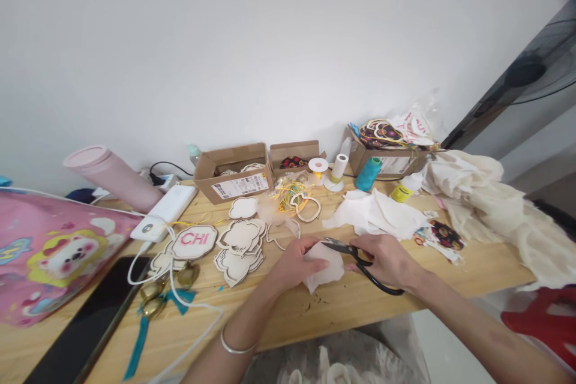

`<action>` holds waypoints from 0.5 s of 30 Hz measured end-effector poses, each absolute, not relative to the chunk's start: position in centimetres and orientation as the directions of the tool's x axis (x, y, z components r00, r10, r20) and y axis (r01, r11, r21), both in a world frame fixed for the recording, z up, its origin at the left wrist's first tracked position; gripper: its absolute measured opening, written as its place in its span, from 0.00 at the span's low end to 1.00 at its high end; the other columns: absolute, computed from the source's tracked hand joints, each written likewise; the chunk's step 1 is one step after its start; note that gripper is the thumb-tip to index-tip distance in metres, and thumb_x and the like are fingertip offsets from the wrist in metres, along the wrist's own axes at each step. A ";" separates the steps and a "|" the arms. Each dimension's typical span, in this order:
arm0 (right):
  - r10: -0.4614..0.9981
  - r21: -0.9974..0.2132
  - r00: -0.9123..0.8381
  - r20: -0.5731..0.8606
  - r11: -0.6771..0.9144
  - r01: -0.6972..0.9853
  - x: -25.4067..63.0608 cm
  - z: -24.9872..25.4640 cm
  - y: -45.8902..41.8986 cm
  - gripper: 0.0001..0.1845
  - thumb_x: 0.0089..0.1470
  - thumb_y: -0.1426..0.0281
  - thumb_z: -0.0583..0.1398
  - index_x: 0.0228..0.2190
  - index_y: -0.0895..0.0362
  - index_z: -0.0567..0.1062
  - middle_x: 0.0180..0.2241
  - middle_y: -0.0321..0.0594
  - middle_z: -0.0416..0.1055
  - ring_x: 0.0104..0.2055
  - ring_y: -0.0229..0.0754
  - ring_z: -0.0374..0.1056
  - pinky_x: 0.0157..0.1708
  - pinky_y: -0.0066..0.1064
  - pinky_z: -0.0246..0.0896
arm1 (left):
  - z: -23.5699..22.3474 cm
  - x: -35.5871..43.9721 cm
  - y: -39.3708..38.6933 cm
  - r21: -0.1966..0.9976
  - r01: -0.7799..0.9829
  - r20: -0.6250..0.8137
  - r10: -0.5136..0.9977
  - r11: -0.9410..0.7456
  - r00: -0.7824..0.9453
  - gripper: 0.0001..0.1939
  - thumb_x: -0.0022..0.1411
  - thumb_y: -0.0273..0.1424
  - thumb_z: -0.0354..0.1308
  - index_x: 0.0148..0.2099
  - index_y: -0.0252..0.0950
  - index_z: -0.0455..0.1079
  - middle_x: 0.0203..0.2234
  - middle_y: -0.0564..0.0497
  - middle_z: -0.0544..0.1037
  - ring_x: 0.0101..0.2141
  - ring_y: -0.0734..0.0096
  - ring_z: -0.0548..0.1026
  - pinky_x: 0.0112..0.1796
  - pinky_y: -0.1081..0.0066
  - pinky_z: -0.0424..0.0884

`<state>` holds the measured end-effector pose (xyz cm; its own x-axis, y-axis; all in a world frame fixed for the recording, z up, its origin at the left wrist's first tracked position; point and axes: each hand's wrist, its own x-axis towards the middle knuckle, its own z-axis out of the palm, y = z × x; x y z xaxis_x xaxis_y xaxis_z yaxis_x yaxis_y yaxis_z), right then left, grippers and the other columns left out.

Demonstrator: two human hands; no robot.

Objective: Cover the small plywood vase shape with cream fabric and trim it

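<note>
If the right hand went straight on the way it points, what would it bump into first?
Probably the white piece held in the left hand: the scissors in the right hand appear right at its upper edge. Depth is hard to judge from this one view.

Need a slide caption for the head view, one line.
Left grip holds a white cloth piece while right grip holds black-handled scissors at its edge, above a wooden table.

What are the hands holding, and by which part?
Left hand: thin whitish fabric piece, by its left side. Right hand: black-handled metal scissors, by the handles.
</note>
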<state>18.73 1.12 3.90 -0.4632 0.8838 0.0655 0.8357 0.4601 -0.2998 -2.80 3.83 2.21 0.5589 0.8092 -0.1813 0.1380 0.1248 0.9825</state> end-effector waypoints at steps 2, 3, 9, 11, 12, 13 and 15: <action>0.875 -0.293 -0.481 0.057 0.475 0.830 18.9 3.9 1.2 0.21 0.48 0.54 0.54 0.30 0.60 0.73 0.20 0.39 0.68 0.21 0.38 0.62 0.22 0.26 0.50 | 2.2 -2.8 3.8 0.982 0.156 -0.181 0.807 0.111 0.562 0.16 0.45 0.27 0.59 0.40 0.34 0.71 0.31 0.50 0.76 0.31 0.67 0.70 0.33 0.72 0.65; 0.871 -0.286 -0.488 0.058 0.482 0.828 18.9 3.9 1.3 0.20 0.48 0.55 0.54 0.30 0.60 0.73 0.20 0.39 0.68 0.21 0.38 0.62 0.22 0.26 0.50 | 2.2 -2.8 3.8 0.980 0.171 -0.185 0.806 0.105 0.562 0.16 0.45 0.27 0.59 0.40 0.34 0.71 0.31 0.50 0.76 0.31 0.68 0.70 0.33 0.72 0.65; 0.843 -0.203 -0.536 0.036 0.532 0.822 19.4 4.6 1.7 0.17 0.49 0.57 0.54 0.29 0.59 0.73 0.21 0.40 0.70 0.22 0.38 0.64 0.21 0.27 0.49 | 2.2 -2.9 3.9 0.968 0.241 -0.204 0.796 0.075 0.571 0.15 0.44 0.27 0.58 0.39 0.34 0.72 0.31 0.51 0.76 0.31 0.67 0.70 0.30 0.73 0.64; 0.837 -0.171 -0.547 0.010 0.540 0.824 19.5 4.9 1.8 0.17 0.49 0.58 0.54 0.28 0.58 0.73 0.23 0.41 0.71 0.24 0.39 0.66 0.21 0.27 0.48 | 2.3 -2.9 3.9 0.964 0.262 -0.204 0.787 0.057 0.582 0.14 0.45 0.27 0.57 0.38 0.34 0.72 0.30 0.50 0.76 0.30 0.67 0.70 0.29 0.74 0.64; 0.834 -0.157 -0.551 0.001 0.545 0.824 19.5 5.0 1.8 0.16 0.49 0.58 0.54 0.28 0.58 0.73 0.23 0.42 0.71 0.24 0.40 0.66 0.21 0.27 0.48 | 2.3 -3.0 3.8 0.962 0.269 -0.204 0.783 0.048 0.588 0.14 0.45 0.27 0.57 0.37 0.34 0.72 0.30 0.50 0.76 0.30 0.67 0.70 0.29 0.74 0.63; 0.831 -0.147 -0.557 -0.004 0.550 0.822 19.5 5.2 1.9 0.16 0.49 0.58 0.54 0.27 0.58 0.73 0.24 0.42 0.72 0.24 0.40 0.66 0.21 0.27 0.48 | 2.3 -3.0 3.8 0.960 0.275 -0.205 0.779 0.044 0.592 0.13 0.45 0.27 0.57 0.37 0.34 0.72 0.29 0.51 0.76 0.29 0.67 0.70 0.28 0.74 0.63; 0.821 -0.131 -0.571 -0.004 0.566 0.814 19.6 5.3 2.0 0.16 0.50 0.59 0.54 0.27 0.58 0.73 0.23 0.41 0.72 0.24 0.39 0.66 0.21 0.27 0.47 | 2.3 -3.0 3.7 0.957 0.288 -0.212 0.777 0.041 0.593 0.12 0.45 0.28 0.57 0.36 0.34 0.73 0.29 0.51 0.76 0.29 0.67 0.70 0.28 0.74 0.63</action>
